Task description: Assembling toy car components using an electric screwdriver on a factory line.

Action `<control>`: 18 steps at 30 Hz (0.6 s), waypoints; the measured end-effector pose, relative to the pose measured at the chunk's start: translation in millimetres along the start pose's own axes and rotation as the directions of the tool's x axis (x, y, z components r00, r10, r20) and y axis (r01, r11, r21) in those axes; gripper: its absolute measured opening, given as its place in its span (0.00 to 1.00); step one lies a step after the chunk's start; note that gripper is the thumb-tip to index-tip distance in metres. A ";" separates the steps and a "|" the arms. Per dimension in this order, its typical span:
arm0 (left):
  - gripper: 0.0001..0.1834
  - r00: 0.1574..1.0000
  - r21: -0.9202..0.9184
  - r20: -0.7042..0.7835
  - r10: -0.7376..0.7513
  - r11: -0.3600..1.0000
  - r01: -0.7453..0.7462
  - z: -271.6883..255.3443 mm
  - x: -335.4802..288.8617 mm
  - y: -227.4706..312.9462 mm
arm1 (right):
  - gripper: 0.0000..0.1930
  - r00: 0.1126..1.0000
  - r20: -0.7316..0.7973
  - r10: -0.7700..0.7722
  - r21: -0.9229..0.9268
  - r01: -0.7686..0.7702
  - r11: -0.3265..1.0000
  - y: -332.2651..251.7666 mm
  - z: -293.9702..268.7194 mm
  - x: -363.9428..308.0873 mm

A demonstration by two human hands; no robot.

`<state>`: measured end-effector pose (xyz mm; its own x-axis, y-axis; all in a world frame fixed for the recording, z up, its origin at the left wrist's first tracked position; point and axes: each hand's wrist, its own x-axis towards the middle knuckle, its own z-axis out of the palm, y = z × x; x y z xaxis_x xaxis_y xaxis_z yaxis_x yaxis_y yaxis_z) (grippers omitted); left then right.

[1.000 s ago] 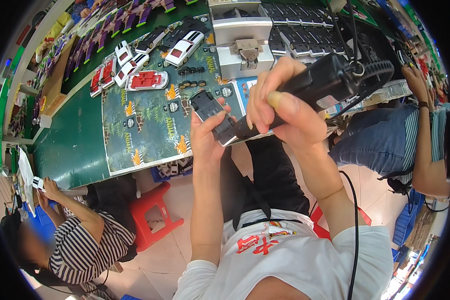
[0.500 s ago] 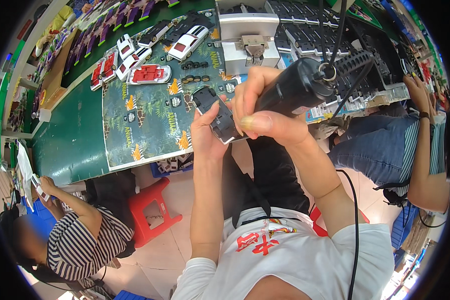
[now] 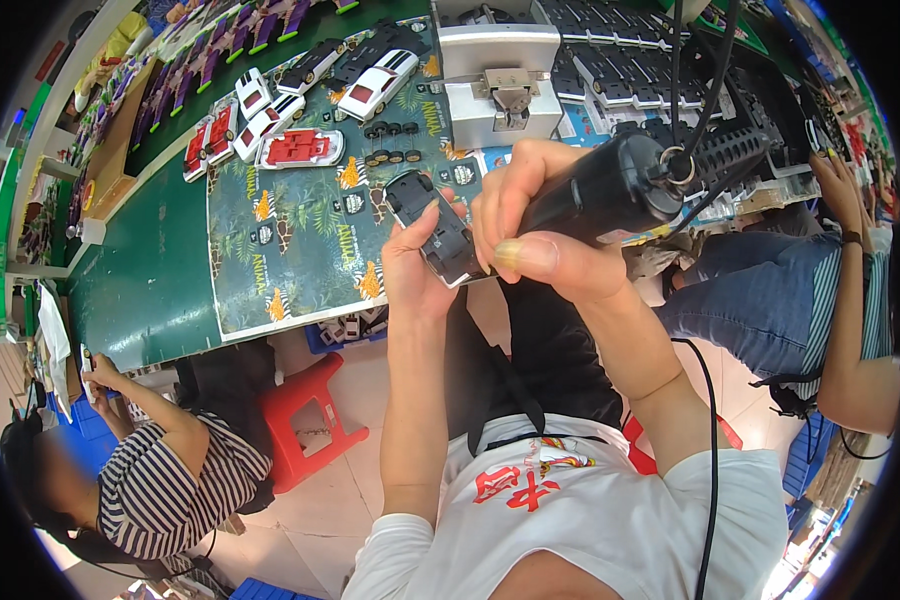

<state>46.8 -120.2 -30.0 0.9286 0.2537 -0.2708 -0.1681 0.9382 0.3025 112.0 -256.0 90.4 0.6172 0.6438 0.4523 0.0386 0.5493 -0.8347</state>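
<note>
A toy car lies with its black underside up in my left hand, whose fingers and thumb are closed around it. My right hand is wrapped around a black electric screwdriver with a ring and cables at its upper end. The tool's tip is hidden by my right fingers, close to the near end of the car, so I cannot tell whether it touches. Beyond the car, small black wheels on axles lie on the patterned mat.
White and red toy cars sit on the mat's far side. A metal fixture stands at the back; rows of black car undersides lie right of it. Co-workers are on both sides. A red stool is at the lower left.
My right hand and the screwdriver have shifted slightly right and nearer to me. The toy car stays almost in place in my left hand. The left co-worker's hands have moved a little.
</note>
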 end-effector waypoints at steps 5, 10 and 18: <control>0.18 1.000 -0.007 -0.009 0.000 1.000 0.000 6.5 -4.0 1.0 | 0.14 0.999 -0.001 -0.041 0.052 0.041 0.998 1.1 -0.4 -2.4; 0.24 0.995 0.319 0.046 0.092 0.942 -0.102 22.0 -9.5 15.6 | 0.14 0.995 0.072 -0.069 0.004 0.069 0.998 -13.8 -1.8 -9.4; 0.50 0.779 0.202 0.568 -0.265 -0.873 -0.444 6.0 -11.5 136.5 | 0.20 0.984 0.020 -0.180 0.093 0.177 0.980 -27.2 -14.9 -19.8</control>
<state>15.1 3.5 19.9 0.9561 -0.1848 0.2273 -0.1990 -0.9791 0.0411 110.5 -291.7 99.5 0.5844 0.5452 0.6010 0.0738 0.7018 -0.7085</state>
